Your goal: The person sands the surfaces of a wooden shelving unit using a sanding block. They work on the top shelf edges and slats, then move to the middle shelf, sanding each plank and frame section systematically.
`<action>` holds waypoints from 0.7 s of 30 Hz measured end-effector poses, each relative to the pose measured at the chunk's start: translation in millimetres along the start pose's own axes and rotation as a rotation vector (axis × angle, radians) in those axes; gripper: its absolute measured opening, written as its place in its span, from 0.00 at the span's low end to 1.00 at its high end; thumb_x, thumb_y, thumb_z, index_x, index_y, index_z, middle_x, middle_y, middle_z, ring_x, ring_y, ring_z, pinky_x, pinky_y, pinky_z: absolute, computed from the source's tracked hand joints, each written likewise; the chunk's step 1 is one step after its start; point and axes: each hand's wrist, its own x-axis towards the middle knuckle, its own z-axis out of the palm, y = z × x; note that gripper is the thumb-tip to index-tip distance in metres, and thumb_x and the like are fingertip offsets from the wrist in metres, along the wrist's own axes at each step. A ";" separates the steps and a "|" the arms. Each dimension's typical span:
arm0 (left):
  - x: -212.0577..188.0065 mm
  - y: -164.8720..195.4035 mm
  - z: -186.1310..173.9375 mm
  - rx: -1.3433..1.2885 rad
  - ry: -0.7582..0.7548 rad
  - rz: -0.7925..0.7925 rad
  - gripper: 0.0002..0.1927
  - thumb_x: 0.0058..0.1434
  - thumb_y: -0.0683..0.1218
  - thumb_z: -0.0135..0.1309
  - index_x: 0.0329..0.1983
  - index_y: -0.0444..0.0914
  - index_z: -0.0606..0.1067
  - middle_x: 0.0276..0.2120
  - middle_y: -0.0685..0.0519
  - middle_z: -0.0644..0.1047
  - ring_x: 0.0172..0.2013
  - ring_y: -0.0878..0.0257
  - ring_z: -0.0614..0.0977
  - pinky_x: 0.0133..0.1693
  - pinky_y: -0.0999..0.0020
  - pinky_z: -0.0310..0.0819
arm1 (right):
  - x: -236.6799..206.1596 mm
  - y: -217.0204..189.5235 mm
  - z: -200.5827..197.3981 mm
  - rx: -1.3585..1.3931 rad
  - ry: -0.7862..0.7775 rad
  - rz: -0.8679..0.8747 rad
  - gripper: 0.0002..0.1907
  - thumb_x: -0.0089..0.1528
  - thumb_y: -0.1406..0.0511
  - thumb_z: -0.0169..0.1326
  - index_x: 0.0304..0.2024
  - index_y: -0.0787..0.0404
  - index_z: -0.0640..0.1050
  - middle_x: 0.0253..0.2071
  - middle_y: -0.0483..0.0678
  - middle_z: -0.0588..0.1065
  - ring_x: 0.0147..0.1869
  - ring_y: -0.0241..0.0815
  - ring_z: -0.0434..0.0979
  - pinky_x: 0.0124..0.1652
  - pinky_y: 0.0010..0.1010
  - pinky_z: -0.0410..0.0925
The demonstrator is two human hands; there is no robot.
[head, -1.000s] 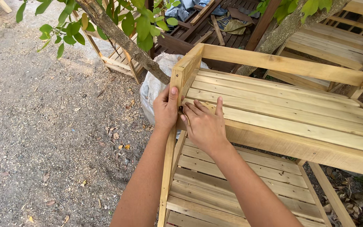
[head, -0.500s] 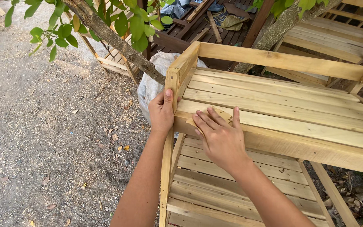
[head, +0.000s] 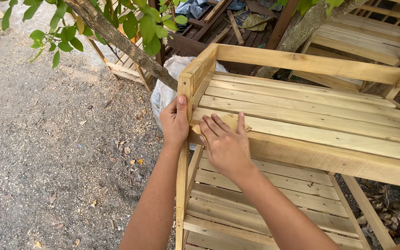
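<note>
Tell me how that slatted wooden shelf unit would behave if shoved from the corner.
The shelf unit probably stays stiff: thick rails frame its slats. Likely light for its size, being open and gappy. With the left hand on its corner post, it might tip on the rough ground.

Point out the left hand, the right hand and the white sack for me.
left hand (head: 174,121), head view, on its back, gripping the corner post.
right hand (head: 227,144), head view, on its back, flat on the front slat.
white sack (head: 163,95), head view, on its bare left side.

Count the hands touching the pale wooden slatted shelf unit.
2: the left hand grips the corner post; the right hand lies flat on the front rail.
</note>
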 end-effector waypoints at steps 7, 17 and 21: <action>1.8 1.6 -0.1 0.021 -0.006 -0.027 0.31 0.71 0.63 0.47 0.42 0.29 0.81 0.27 0.50 0.82 0.29 0.70 0.78 0.32 0.72 0.73 | -8.1 1.4 -19.0 -0.014 0.043 -0.043 0.22 0.65 0.59 0.50 0.60 0.54 0.77 0.61 0.45 0.76 0.67 0.46 0.71 0.63 0.74 0.47; -0.2 0.2 -1.5 -0.022 -0.031 0.003 0.32 0.73 0.64 0.47 0.45 0.29 0.81 0.29 0.48 0.82 0.32 0.69 0.77 0.35 0.71 0.74 | -5.1 8.9 5.8 0.075 -0.023 0.031 0.18 0.68 0.58 0.47 0.58 0.51 0.79 0.60 0.42 0.77 0.70 0.45 0.68 0.65 0.75 0.43; 1.4 1.4 -0.6 0.008 -0.025 -0.062 0.32 0.70 0.65 0.46 0.47 0.31 0.82 0.28 0.50 0.84 0.32 0.69 0.80 0.35 0.72 0.75 | -5.9 11.7 0.8 0.011 -0.026 0.042 0.19 0.68 0.57 0.46 0.58 0.49 0.79 0.60 0.40 0.77 0.70 0.41 0.68 0.67 0.74 0.42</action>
